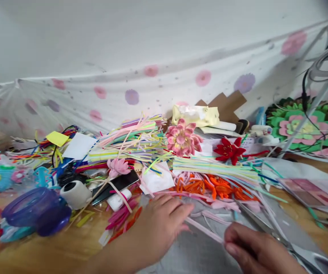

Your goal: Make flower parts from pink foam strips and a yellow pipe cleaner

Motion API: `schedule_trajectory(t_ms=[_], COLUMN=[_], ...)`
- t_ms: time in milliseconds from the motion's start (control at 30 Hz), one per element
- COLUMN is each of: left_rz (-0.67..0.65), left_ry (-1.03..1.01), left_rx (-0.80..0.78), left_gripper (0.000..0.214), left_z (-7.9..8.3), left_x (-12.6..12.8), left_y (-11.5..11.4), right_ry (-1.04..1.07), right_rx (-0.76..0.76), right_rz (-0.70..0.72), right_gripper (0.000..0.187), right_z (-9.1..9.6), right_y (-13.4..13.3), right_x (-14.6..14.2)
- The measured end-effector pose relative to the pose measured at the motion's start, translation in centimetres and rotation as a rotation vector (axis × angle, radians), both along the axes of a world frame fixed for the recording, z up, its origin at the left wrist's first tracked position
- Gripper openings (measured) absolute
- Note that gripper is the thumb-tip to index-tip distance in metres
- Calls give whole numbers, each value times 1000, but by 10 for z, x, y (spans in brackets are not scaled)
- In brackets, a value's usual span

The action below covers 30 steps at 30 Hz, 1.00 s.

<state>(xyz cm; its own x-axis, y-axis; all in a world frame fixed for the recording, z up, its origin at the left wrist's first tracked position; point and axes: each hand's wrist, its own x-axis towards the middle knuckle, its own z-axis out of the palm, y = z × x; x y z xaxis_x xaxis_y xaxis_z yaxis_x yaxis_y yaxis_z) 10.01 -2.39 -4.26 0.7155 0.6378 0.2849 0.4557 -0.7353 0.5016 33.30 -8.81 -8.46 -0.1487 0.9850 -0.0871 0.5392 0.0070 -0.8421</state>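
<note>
A pale pink pipe cleaner (205, 230) stretches between my two hands above a grey mat (178, 253). My right hand (257, 247) is closed, pinching its right end between thumb and bent fingers. The other end runs in between the fingers and thumb of my left hand (162, 219), which are curled together; the exact grip is partly hidden. Beside and partly behind my right hand lies a pair of metal scissors (257, 220), blades pointing away. Loose pink pipe cleaners (221, 205) and curled orange pipe cleaners (221, 186) lie just past my hands.
Bundles of coloured pipe cleaners (132, 140) crowd the back. A pink flower (182, 139) and a red flower (229, 150) stand among them. At left are a purple container (32, 209) and a white cup-like object (77, 194). A palette (318, 192) lies right.
</note>
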Motion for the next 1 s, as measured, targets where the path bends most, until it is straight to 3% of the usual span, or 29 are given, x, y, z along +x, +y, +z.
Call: schedule_trajectory(t_ms=[67, 133, 267, 333, 400, 433, 500, 633, 733, 900, 1000], left_rz=[5, 54, 288, 398, 450, 458, 486, 587, 588, 568, 568], left_ry=[-9, -65, -440, -792, -1139, -1270, -1405, -1447, -1425, -1376, -1297], left_rx=[-139, -306, -619, -642, -649, -673, -760, -931, -996, -1054, -1142], left_gripper=[22, 30, 29, 23, 17, 15, 13, 10, 10, 12, 14], left_z=[-6, -16, -32, -33, -29, -27, -24, -29, -36, -42, -45], left_x=[13, 14, 3, -4, -10, -13, -16, -18, -17, -11, -2], left_y=[5, 15, 37, 49, 61, 66, 72, 78, 79, 70, 58], right_ry=[66, 89, -37, -177, -387, -480, -622, -720, -756, -732, -472], right_rx=[-35, -89, -160, -43, 176, 240, 289, 298, 279, 311, 275], right_rz=[-57, -66, -49, -30, 49, 119, 127, 65, 11, -64, -117], right_gripper=[24, 24, 28, 25, 21, 21, 24, 20, 23, 24, 20], right_z=[1, -2, -3, 2, 9, 11, 13, 7, 5, 19, 30], right_y=[-3, -5, 5, 25, 56, 75, 114, 172, 184, 154, 122], right_x=[5, 14, 30, 27, 9, -4, -37, -93, -106, -83, -60])
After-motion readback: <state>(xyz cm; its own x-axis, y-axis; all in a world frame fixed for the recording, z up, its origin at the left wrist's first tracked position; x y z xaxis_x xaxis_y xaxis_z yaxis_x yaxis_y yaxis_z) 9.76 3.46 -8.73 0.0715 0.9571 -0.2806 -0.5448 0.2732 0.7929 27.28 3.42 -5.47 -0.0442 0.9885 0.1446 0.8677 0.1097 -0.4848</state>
